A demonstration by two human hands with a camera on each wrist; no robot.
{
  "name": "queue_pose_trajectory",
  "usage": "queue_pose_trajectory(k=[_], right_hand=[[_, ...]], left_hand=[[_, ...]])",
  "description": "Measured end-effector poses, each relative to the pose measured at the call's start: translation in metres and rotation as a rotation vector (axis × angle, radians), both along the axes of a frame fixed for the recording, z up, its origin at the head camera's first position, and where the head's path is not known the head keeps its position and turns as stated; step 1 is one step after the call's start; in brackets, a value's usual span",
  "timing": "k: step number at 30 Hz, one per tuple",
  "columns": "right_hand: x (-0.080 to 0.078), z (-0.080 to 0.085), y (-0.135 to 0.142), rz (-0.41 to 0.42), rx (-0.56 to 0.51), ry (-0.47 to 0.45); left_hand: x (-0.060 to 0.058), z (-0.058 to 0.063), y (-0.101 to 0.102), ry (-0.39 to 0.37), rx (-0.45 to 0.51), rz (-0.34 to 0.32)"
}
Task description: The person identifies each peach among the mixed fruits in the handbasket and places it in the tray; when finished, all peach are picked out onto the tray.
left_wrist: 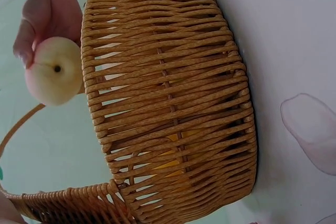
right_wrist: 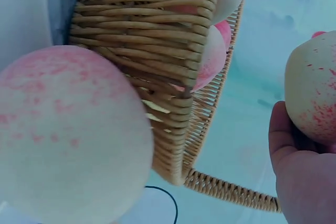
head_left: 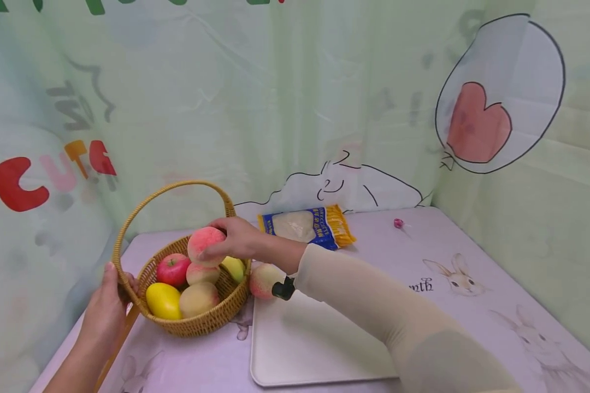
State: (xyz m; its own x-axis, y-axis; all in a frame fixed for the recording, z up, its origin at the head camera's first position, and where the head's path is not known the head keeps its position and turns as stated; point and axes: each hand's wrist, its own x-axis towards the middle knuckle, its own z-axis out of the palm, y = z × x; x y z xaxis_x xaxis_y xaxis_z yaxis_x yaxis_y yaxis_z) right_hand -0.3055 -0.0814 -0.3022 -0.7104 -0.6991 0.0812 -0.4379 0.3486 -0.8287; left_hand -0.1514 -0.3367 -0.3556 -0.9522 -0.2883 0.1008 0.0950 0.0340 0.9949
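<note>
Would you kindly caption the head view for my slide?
The right hand holds a peach above a wicker fruit basket while the left hand grips the basket's handle.

One bare left forearm [head_left: 78, 349], left grip [head_left: 105, 303] curled, thumb [head_left: 110, 274] uppermost, and one cream-sleeved right arm [head_left: 369, 297], extended leftward, right grip [head_left: 235, 239] curled.

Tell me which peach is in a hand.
The pink-red peach, gripped by the right hand above the basket. The others are unheld: two peaches lie in the basket, another peach sits just outside it.
</note>
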Motion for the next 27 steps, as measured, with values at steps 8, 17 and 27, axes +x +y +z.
queue_pose_trajectory(k=[8, 17, 27], right_hand=[[0.000, -0.003, 0.022, 0.012, -0.120, -0.085], [0.001, -0.008, 0.053, -0.027, -0.194, -0.129], [0.003, -0.021, 0.087, -0.081, -0.240, -0.180]], left_hand=[[-0.001, -0.002, -0.002, -0.002, 0.029, -0.015], [-0.001, -0.002, -0.001, 0.050, 0.050, -0.008], [-0.001, -0.002, -0.001, 0.028, 0.022, 0.000]])
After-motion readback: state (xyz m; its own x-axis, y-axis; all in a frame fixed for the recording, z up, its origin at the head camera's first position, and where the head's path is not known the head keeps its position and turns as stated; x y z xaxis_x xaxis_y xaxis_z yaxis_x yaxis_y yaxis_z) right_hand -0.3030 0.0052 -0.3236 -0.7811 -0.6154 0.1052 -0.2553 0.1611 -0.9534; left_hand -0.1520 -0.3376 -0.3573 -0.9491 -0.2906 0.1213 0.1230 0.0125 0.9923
